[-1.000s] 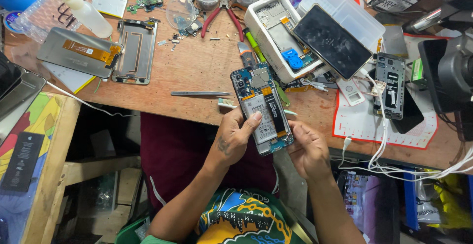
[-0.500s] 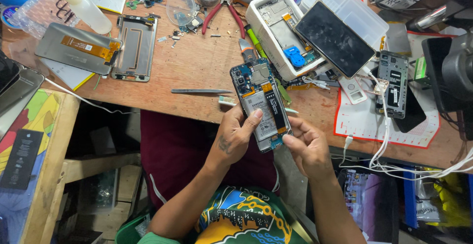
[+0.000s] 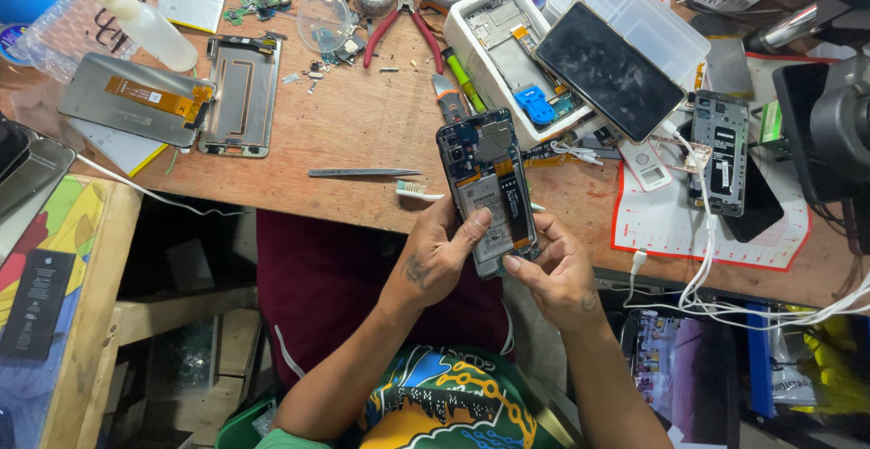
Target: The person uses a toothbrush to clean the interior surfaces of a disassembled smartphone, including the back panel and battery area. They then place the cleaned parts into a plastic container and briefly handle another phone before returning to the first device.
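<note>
We see the wooden worktop [image 3: 362,132] spreading beyond both hands, crowded with parts. Beyond the grip and to its right lies a white tray [image 3: 507,50] with a dark phone screen [image 3: 609,68] resting tilted across its edge. Far to the left of the grip sit a grey display panel [image 3: 136,109] with an orange ribbon and, just beside it, a bare phone frame [image 3: 241,96]. Well to the right, another opened handset [image 3: 719,150] lies on a red-edged white mat [image 3: 671,218].

We find the opened phone [image 3: 489,195], back cover off and battery showing, held between the two hands above the near edge of the worktop. Our left hand [image 3: 439,254] wraps its left side, thumb pressed on the battery. Our right hand [image 3: 557,268] pinches its lower right corner with fingertips closed on the edge.

Just left of the grip lie slim tweezers [image 3: 362,173] and, nearer, a white toothbrush [image 3: 419,192]. Red-handled pliers [image 3: 406,21] lie farther off.
</note>
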